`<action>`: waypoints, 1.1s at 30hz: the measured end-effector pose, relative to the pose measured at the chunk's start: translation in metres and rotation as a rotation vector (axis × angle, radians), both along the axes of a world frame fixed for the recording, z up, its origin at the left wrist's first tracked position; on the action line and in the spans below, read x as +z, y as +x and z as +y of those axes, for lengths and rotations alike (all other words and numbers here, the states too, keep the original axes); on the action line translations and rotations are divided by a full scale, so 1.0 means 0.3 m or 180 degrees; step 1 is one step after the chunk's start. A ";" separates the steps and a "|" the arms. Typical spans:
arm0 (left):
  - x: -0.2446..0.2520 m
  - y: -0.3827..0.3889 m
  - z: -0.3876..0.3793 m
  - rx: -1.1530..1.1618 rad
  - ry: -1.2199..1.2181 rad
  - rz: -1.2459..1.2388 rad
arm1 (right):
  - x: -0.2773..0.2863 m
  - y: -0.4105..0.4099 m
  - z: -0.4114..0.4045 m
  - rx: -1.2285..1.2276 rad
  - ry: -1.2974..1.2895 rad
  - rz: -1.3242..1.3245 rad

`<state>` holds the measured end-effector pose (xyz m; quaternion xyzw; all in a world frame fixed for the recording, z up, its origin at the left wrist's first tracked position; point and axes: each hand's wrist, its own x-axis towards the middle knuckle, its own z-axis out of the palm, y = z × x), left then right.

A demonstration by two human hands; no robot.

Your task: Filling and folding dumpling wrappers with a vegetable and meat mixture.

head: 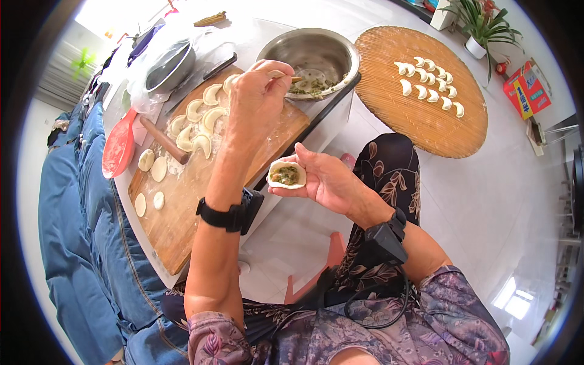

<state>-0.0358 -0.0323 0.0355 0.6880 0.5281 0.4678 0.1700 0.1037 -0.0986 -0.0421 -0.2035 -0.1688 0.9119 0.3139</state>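
Observation:
My left hand (255, 98) grips a thin wooden stick (294, 79), its tip over the rim of a steel bowl (315, 43) that holds green filling (317, 86). Palm up, my right hand (315, 178) carries a round dough wrapper (299, 182) on its fingers, with filling in the middle. Crescent dumplings (212, 119) lie on the floured wooden board (173, 232) beneath and beside my left hand. Near the board's left edge are dough pieces (146, 160), flat wrappers (140, 205) and a wooden rolling pin (165, 140).
A round woven tray (378, 91) holding rows of dumplings stands at the upper right. A red plastic scoop (119, 148) and a grey bowl (175, 68) in clear plastic are at the left. Blue denim fabric (68, 228) hangs beside the table. A potted plant (477, 45) stands farther right.

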 end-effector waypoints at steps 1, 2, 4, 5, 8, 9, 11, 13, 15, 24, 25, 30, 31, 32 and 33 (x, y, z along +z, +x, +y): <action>-0.017 -0.004 0.013 -0.0003 -0.0284 0.0176 | -0.001 0.002 0.002 0.0000 -0.0018 -0.0001; -0.048 -0.016 0.039 -0.0113 -0.0017 0.0354 | -0.002 0.002 0.006 0.0005 0.0080 0.0064; -0.069 -0.023 0.052 -0.0199 -0.0090 0.0461 | -0.012 0.001 0.009 -0.0005 0.0232 0.0118; -0.079 -0.030 0.057 -0.0293 -0.0127 0.0573 | -0.012 -0.001 0.011 0.0018 0.0200 0.0118; -0.091 -0.060 0.054 -0.0419 0.0035 0.0794 | -0.017 -0.004 0.012 0.0058 0.0301 0.0055; -0.078 -0.061 0.041 -0.0448 0.0262 0.1090 | -0.021 -0.002 0.015 0.0089 0.0267 0.0033; -0.055 -0.077 -0.014 -0.0407 0.0160 0.1126 | -0.028 -0.004 0.013 -0.0051 0.0178 0.0166; -0.011 -0.102 -0.091 -0.0272 0.0283 0.0898 | -0.007 -0.019 0.005 -0.0030 0.0132 0.0172; 0.040 -0.132 -0.200 -0.0162 0.0297 0.0964 | 0.006 -0.037 -0.003 0.0078 0.0260 0.0003; -0.009 -0.200 -0.570 0.0096 0.0046 0.0670 | 0.033 -0.085 -0.041 0.0228 0.0153 0.0203; -0.026 -0.206 -0.593 0.0170 0.0042 0.0620 | 0.033 -0.098 -0.047 0.0269 0.0146 0.0189; -0.094 -0.227 -0.637 0.0372 0.0386 0.0557 | 0.050 -0.158 -0.071 0.0566 0.0397 0.0082; -0.100 -0.234 -0.641 0.0402 0.0388 0.0543 | 0.053 -0.168 -0.074 0.0596 0.0401 0.0068; -0.105 -0.241 -0.646 0.0440 0.0482 0.0573 | 0.057 -0.176 -0.077 0.0646 0.0387 0.0116; -0.106 -0.248 -0.651 0.0471 0.0579 0.0610 | 0.062 -0.185 -0.080 0.0688 0.0375 0.0169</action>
